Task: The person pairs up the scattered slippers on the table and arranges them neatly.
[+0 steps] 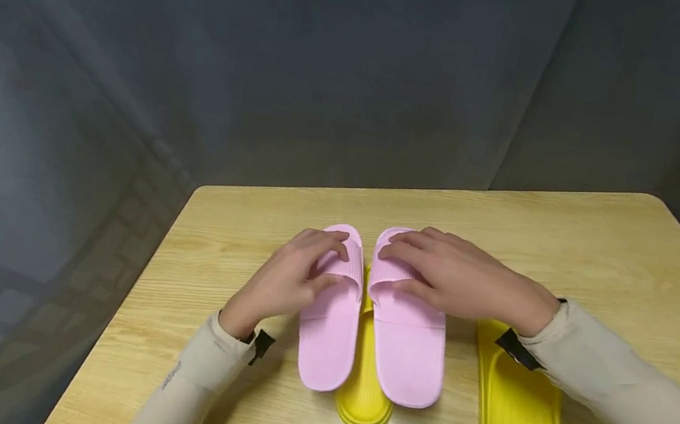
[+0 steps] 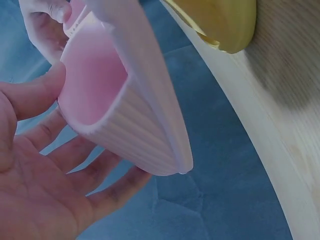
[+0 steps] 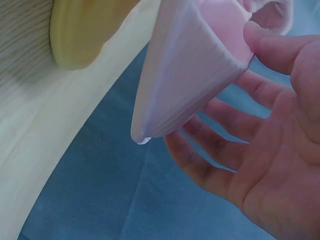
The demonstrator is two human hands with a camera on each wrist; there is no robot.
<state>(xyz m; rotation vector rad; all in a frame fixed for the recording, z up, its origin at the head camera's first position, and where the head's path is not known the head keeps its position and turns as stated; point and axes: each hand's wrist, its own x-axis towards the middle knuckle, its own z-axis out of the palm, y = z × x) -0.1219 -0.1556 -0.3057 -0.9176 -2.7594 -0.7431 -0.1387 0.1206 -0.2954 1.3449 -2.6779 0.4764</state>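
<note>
Two pink slippers are held side by side, toes pointing away from me. My left hand [image 1: 289, 275] grips the left pink slipper [image 1: 326, 354] by its ribbed strap, with the thumb on the strap's opening edge and the fingers across its front. In the same way my right hand [image 1: 464, 279] grips the strap of the right pink slipper [image 1: 410, 367]. Both overlap a yellow slipper [image 1: 363, 410] lying between and beneath them. Beneath my right forearm lies another yellow slipper [image 1: 524, 418], its front partly hidden by the wrist and sleeve.
A light wooden table [image 1: 215, 254] with rounded far corners carries the yellow slippers. Dark grey cloth [image 1: 355, 81] hangs behind the table and along its sides.
</note>
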